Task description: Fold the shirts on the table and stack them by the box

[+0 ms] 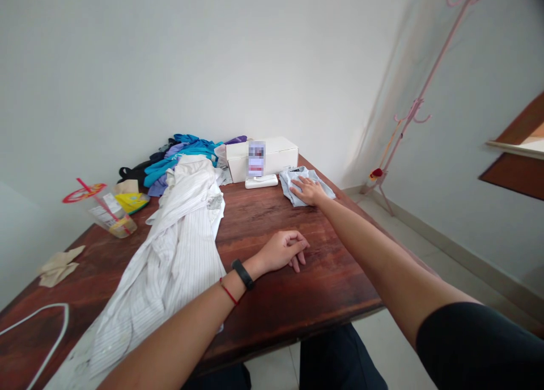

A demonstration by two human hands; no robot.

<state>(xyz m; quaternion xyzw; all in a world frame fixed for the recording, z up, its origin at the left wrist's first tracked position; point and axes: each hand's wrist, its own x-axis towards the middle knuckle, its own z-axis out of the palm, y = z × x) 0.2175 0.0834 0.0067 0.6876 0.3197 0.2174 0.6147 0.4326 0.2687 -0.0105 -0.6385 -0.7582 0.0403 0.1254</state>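
Note:
My right hand (306, 191) lies flat, fingers spread, on a folded light blue cloth (293, 196) at the table's back right. Nearer to me, my left hand (285, 250) rests on the bare wood of the dark red table (255, 214), its fingers loosely curled with gaps between them and nothing visible in them. A black band and a red string circle the left wrist. Left of that hand, a white striped shirt (174, 254) stretches from the table's back to its front left, partly under my left forearm.
Behind are a white box (280, 152), a phone (256, 160) on a white stand (261, 181) and heaped clothes (199, 146). At left are a tilted plastic cup (113, 217), beige scraps (59, 267) and a white hanger (63, 327). A pink rack (437, 67) stands right.

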